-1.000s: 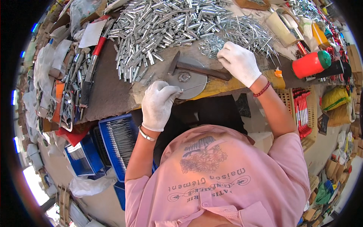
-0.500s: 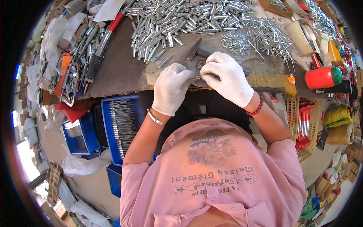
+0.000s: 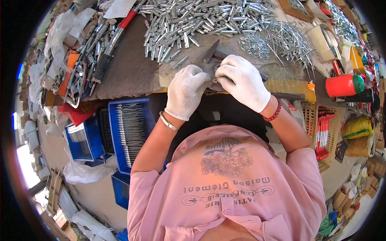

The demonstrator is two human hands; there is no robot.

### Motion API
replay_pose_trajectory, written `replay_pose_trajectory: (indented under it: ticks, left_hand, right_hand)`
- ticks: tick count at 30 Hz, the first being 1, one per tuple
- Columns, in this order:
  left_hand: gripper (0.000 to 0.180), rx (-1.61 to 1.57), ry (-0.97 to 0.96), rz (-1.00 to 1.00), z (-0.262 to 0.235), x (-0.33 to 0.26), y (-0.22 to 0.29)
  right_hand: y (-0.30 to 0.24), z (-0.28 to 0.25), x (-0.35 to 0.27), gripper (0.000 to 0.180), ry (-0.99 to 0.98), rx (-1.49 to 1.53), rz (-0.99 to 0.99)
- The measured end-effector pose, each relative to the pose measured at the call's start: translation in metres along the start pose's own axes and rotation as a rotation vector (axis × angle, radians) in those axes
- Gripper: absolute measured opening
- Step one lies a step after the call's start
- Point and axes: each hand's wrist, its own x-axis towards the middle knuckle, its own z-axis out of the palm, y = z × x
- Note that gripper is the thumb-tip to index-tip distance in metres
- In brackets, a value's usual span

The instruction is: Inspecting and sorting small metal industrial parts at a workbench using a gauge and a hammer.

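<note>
White knit gloves [image 3: 181, 102] cover the left hand [image 3: 188, 89] and the right hand [image 3: 244, 85], whose fingertips pinch a small metal piece [image 3: 214, 81], mostly hidden between them near the front edge of the surface [image 3: 124, 70]. Bulky fabric could dull the feel and let it slip off. Just beyond, the hammer [image 3: 211, 51] could get knocked; farther out, loosely heaped metal tubes [image 3: 205, 22] could roll if bumped.

The bench [image 3: 124, 72] carries metal tubes [image 3: 201, 22] and a hammer [image 3: 211, 51].
</note>
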Motion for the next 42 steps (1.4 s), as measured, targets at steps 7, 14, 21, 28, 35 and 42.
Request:
replay_pose_trajectory:
  ticks: [7, 14, 21, 28, 35, 42]
  left_hand:
    - [0.015, 0.023, -0.004, -0.004, 0.002, -0.001, 0.000]
    - [0.016, 0.009, -0.032, -0.011, 0.003, -0.002, -0.005]
    - [0.017, -0.054, 0.009, -0.037, 0.007, -0.002, -0.001]
    - [0.015, -0.034, 0.016, -0.062, 0.001, 0.005, 0.008]
    - [0.016, -0.062, 0.008, -0.044, 0.005, 0.003, -0.001]
    - [0.017, -0.097, 0.013, -0.094, 0.008, -0.001, -0.002]
  right_hand:
    - [0.001, 0.002, -0.002, 0.008, 0.017, 0.064, 0.023]
    - [-0.004, -0.011, -0.006, 0.017, -0.019, -0.189, -0.001]
    - [0.024, -0.033, -0.018, 0.034, -0.102, -0.453, 0.210]
    - [-0.023, -0.064, -0.046, 0.047, 0.033, -0.088, 0.334]
    - [-0.032, -0.052, -0.066, 0.046, -0.034, -0.192, 0.210]
    - [-0.030, -0.050, -0.071, 0.049, 0.252, -0.130, 0.066]
